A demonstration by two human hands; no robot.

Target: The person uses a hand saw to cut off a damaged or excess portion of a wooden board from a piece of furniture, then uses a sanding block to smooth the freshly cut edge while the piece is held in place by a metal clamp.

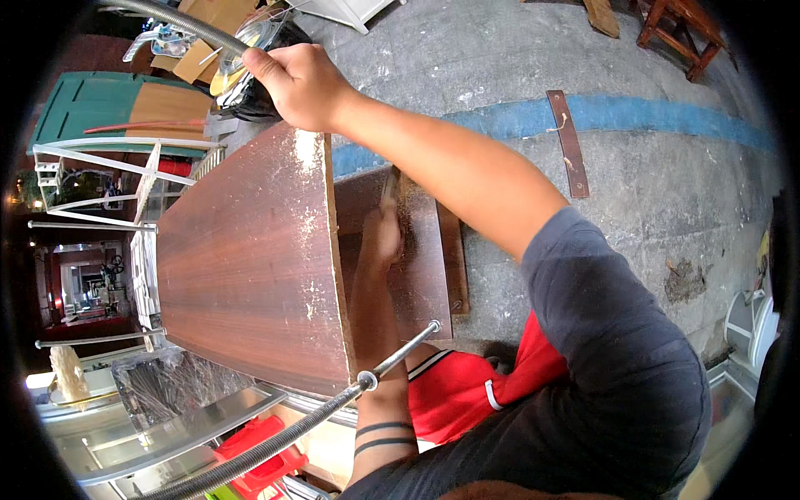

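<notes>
My right hand (302, 87) grips a threaded metal rod (196, 27) at the top, beside the upper edge of a dark wood-veneer board (242, 267) with a chipped edge. My left hand (383, 237) is partly blurred and closed round a slim, pale tool (389, 187) I cannot make out, against the inner brown panel (417, 283) beyond that edge. My tattooed left forearm passes behind a second threaded rod (292, 429) with a washer, which crosses the lower foreground.
Concrete floor (650, 192) with a blue stripe carries a loose brown strip (567, 150). A wooden stool (675, 42) stands top right. White metal frames (100, 150), a green panel (83, 108) and cardboard (208, 33) are at upper left; red plastic (258, 450) and metal clutter lie lower left.
</notes>
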